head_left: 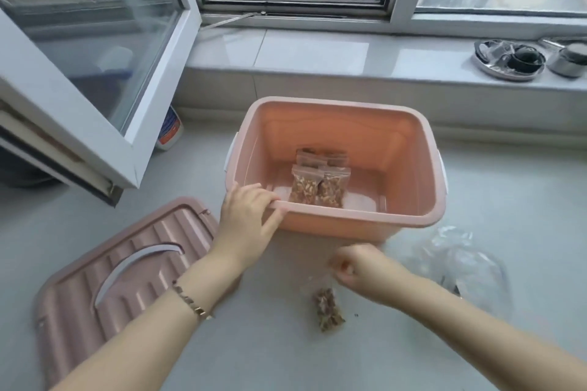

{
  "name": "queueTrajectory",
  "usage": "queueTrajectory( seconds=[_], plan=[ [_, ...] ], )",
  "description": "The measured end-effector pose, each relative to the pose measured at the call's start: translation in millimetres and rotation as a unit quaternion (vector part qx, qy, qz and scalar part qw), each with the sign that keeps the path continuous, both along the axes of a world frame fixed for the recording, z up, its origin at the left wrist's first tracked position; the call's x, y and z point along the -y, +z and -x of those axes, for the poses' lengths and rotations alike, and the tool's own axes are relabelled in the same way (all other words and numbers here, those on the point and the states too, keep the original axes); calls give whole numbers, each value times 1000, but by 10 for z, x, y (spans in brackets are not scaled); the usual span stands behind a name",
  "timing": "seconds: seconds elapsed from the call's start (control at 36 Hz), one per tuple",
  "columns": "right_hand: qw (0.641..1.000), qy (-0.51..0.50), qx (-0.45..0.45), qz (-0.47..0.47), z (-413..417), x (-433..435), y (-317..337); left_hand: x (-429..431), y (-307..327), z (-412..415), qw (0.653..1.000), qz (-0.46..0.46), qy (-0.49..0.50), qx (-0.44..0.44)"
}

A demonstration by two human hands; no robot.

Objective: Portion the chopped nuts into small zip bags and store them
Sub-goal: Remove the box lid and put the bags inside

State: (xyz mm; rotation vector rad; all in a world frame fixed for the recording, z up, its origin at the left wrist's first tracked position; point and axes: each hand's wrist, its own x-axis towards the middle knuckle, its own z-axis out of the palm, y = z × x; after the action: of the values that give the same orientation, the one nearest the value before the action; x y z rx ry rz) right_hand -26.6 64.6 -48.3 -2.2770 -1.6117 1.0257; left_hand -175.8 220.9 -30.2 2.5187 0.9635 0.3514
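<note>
Chopped nuts are mostly bagged up already, from the look of it. A few filled bags [317,184] are standing in a little cluster on the bottom of the pink bin [349,216], more or less in the middle, leaning on each other. I can't get an exact count since the back ones are half hidden.

One more zip bag [328,311] is outside the bin, hanging just in front of its near wall and over the grey counter [254,352], with the nuts sunk to the bottom of it. The right hand [359,270] has its fingers curled and is pinching it by the top edge. That hand is pretty blurry, so I can't tell exactly which fingers are doing it.

The left hand [247,222] grips the near left corner of the bin, fingers hooked over the rim and thumb on the outside wall. There's a bracelet [190,300] on that wrist.

The bin's lid [127,279] lies flat on the counter just to the left. A crumpled clear plastic bag [460,263] sits to the right of the bin. Behind it all is a window sill [317,51] with a metal dish [508,59] on its right end, and an open window pane [95,41] swings in on the left.
</note>
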Motion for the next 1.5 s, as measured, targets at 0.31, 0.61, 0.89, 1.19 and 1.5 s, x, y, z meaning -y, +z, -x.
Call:
queueTrajectory(
  seconds=[0.31,0.61,0.89,1.19,1.5],
  plan=[
    [996,-5,11,90,255,-45,-869,-14,-82,-31,999,-35,-7,9],
    [996,-42,-65,33,161,253,-336,15,-95,-22,999,-49,-2,14],
    [947,-112,-134,-271,-360,-6,1247,-5,-95,-52,997,-3,27,69],
    [993,-110,-35,-22,-742,-1132,241,28,-57,-60,995,24,32,87],
    [987,-121,57,-85,-780,-1205,39,3,-91,-47,995,9,26,97]
  ],
)
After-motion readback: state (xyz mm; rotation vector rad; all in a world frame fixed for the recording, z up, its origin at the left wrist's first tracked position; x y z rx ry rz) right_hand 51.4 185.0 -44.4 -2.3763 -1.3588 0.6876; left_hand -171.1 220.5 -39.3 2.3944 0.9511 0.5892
